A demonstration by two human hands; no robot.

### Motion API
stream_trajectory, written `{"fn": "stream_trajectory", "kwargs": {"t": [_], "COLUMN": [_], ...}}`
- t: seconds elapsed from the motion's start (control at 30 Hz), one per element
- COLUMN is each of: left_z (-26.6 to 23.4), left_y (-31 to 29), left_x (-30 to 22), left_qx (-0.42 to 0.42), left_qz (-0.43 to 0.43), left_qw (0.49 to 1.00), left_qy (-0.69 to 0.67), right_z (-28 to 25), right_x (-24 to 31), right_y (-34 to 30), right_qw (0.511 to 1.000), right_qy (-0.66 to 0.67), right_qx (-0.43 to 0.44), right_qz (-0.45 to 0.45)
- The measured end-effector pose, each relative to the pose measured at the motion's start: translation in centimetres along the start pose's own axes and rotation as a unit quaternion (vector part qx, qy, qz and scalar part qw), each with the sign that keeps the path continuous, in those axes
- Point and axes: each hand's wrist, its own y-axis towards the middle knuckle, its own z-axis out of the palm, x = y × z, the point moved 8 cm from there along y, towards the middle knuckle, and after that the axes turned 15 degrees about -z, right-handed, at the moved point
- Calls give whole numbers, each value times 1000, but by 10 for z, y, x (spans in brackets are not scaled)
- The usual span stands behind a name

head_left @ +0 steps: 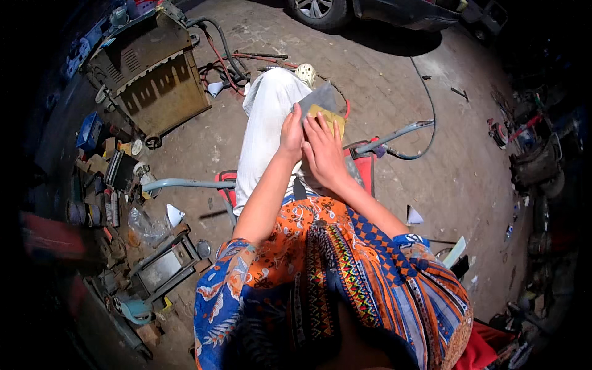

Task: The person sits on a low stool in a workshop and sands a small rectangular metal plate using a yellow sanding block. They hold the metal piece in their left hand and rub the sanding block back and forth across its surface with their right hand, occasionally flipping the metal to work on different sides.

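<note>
A thin grey flat sheet [322, 94] rests over my lap, its far corner pointing away from me. On top of it lies a yellow sheet [319, 108], perhaps sandpaper. My left hand [292, 134] grips the left side of the grey sheet, its fingers close together. With fingers stretched out and slightly apart, my right hand [323, 143] lies flat on the yellow sheet. The near part of both sheets is hidden beneath my hands. White trousers [264, 132] cover my bent leg under the work.
A rusty metal machine [161, 92] with hoses stands at the far left. Tools and scrap, including a blue box [90, 131] and a metal frame [163, 266], crowd the left. A car wheel [316, 11] is at the top. A hose [431, 117] curves at right.
</note>
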Motion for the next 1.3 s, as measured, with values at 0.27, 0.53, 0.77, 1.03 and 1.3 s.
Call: {"fn": "stream_trajectory", "kwargs": {"t": [0.27, 0.53, 0.77, 1.03, 1.3], "left_z": [9, 2, 0, 11, 0], "left_y": [-1, 3, 3, -2, 3], "left_x": [-6, 0, 1, -2, 0], "left_qx": [-7, 4, -3, 17, -1], "left_qz": [43, 12, 3, 28, 18], "left_qw": [999, 1000, 1000, 999, 1000], "left_qy": [-4, 3, 4, 1, 17], "right_z": [-7, -6, -5, -9, -7], "right_x": [-20, -10, -1, -23, -15], "right_y": [5, 5, 2, 0, 5], "right_qw": [998, 998, 999, 996, 997], "right_qy": [-31, -62, -43, -53, -56], "right_qx": [-8, 5, 11, -5, 10], "right_qz": [51, 30, 25, 65, 46]}}
